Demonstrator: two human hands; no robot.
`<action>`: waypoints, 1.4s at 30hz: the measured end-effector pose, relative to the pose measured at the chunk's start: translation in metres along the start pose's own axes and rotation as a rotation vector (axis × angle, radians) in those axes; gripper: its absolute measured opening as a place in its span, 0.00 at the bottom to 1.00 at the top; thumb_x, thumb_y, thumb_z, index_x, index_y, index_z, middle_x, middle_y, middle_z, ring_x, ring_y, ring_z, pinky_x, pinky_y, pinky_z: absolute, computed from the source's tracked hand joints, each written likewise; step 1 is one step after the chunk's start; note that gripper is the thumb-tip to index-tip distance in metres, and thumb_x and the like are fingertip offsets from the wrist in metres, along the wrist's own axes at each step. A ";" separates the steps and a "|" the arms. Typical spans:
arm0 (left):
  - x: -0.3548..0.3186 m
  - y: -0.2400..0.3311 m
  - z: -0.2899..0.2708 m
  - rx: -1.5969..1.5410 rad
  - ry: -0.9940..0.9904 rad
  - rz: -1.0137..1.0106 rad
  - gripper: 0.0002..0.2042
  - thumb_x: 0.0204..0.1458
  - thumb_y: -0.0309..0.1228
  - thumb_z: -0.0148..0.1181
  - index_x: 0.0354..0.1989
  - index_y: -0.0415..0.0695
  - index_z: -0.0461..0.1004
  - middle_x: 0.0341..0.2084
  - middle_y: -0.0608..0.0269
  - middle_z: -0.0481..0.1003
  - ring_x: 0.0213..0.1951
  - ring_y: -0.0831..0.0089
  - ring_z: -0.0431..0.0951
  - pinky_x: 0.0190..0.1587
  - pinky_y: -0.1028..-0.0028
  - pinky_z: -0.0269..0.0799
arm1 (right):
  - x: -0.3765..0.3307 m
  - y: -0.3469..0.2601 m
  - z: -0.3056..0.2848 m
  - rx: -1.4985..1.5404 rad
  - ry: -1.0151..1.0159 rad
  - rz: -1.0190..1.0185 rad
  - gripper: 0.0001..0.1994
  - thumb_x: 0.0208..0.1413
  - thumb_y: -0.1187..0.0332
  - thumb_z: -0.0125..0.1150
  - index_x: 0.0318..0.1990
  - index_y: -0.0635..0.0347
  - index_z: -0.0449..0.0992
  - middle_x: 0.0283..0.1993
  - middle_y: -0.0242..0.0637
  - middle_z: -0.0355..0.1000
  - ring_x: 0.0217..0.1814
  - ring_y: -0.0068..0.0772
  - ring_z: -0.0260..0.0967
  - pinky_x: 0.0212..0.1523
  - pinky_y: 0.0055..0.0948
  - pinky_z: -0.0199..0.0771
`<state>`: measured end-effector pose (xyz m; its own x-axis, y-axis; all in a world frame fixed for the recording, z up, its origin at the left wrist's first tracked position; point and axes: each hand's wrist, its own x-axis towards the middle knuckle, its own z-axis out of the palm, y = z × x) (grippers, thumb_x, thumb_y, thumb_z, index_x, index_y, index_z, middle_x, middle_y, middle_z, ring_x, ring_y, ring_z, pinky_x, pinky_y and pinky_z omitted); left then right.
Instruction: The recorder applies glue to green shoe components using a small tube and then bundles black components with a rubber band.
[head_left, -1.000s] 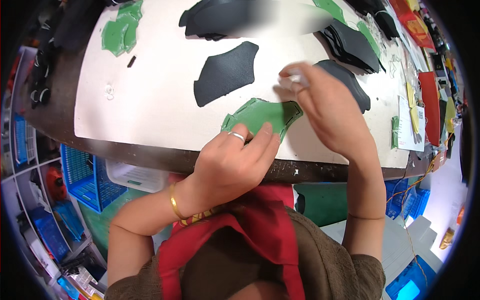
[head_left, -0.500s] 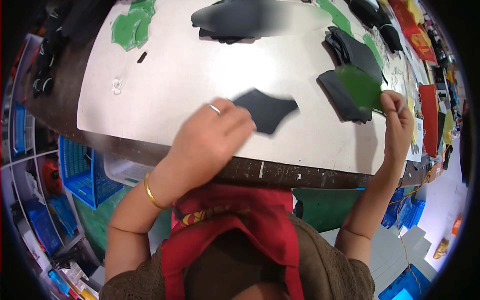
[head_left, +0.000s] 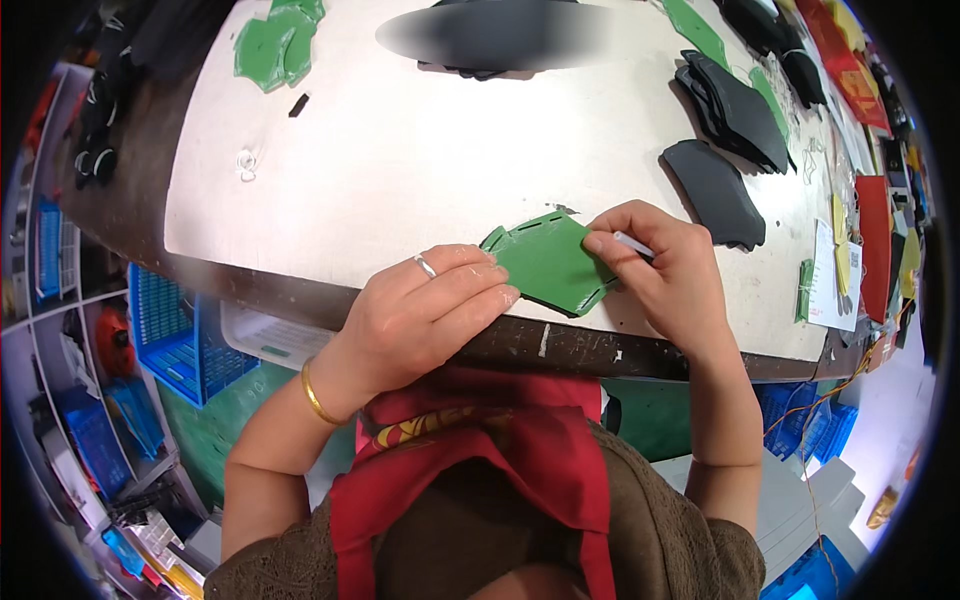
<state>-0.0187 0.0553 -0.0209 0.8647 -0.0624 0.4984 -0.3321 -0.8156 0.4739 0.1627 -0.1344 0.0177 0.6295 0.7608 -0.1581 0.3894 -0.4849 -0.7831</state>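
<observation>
A green template (head_left: 548, 262) with slots along its edges lies near the table's front edge. Dark edging shows beneath it, where the black piece of material is mostly covered. My left hand (head_left: 425, 315) is closed at the template's left end, fingers pressed together on its edge and the thumb hidden. At the right end my right hand (head_left: 668, 268) pinches the template's edge between thumb and forefinger. A white pen-like stick (head_left: 634, 246) is tucked between that hand's fingers.
Stacked black cut pieces (head_left: 735, 110) lie at the right, with another black piece (head_left: 715, 190) nearer me. More green templates (head_left: 265, 50) rest at the far left. A dark pile (head_left: 490, 35), partly blurred, sits at the back. A blue crate (head_left: 185, 340) stands below the table's left edge.
My right hand has brought the green template leftward from beside the black stacks and laid it over the black piece. My left hand stays at that piece's left end.
</observation>
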 end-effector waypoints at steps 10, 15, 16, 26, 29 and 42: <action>0.013 0.007 -0.005 0.203 -0.153 -0.006 0.12 0.49 0.27 0.64 0.43 0.46 0.83 0.42 0.64 0.80 0.39 0.65 0.80 0.37 0.71 0.81 | 0.008 0.006 -0.022 -0.006 -0.059 -0.018 0.07 0.55 0.69 0.69 0.39 0.62 0.83 0.30 0.42 0.80 0.30 0.32 0.80 0.34 0.28 0.77; 0.018 0.011 -0.004 0.284 -0.189 0.030 0.13 0.49 0.28 0.64 0.44 0.48 0.83 0.42 0.65 0.80 0.38 0.66 0.79 0.34 0.73 0.80 | -0.003 0.011 -0.025 -0.043 0.006 -0.025 0.09 0.53 0.71 0.71 0.41 0.62 0.84 0.29 0.41 0.81 0.31 0.32 0.80 0.35 0.27 0.76; 0.018 0.012 -0.003 0.313 -0.190 0.043 0.15 0.48 0.29 0.63 0.46 0.48 0.83 0.43 0.66 0.80 0.38 0.66 0.79 0.33 0.73 0.79 | -0.006 0.011 -0.023 -0.044 0.007 -0.020 0.09 0.53 0.71 0.71 0.41 0.62 0.84 0.29 0.41 0.81 0.31 0.32 0.80 0.35 0.27 0.76; 0.020 0.031 0.001 0.343 -0.294 0.047 0.19 0.48 0.27 0.60 0.50 0.42 0.81 0.48 0.55 0.78 0.43 0.61 0.79 0.43 0.68 0.81 | -0.001 0.010 -0.028 -0.330 0.291 -0.362 0.07 0.57 0.68 0.69 0.41 0.59 0.82 0.37 0.40 0.78 0.32 0.37 0.76 0.32 0.34 0.77; 0.018 0.039 0.011 0.387 -0.189 0.135 0.19 0.46 0.26 0.59 0.49 0.33 0.79 0.47 0.47 0.78 0.45 0.57 0.80 0.46 0.66 0.81 | 0.008 -0.015 -0.026 -0.332 0.297 -0.568 0.11 0.65 0.61 0.59 0.38 0.59 0.82 0.40 0.40 0.79 0.33 0.39 0.75 0.32 0.37 0.75; 0.015 0.044 0.018 0.374 -0.139 0.053 0.15 0.53 0.32 0.55 0.44 0.37 0.79 0.42 0.55 0.76 0.45 0.60 0.78 0.51 0.68 0.81 | 0.038 -0.047 0.022 -0.413 -0.120 -0.505 0.10 0.64 0.64 0.64 0.33 0.60 0.78 0.26 0.42 0.76 0.25 0.48 0.74 0.27 0.36 0.72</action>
<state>-0.0139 0.0079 -0.0058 0.9012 -0.1664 0.4002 -0.2396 -0.9607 0.1400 0.1538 -0.0733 0.0356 0.2322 0.9691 0.0838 0.8578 -0.1634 -0.4872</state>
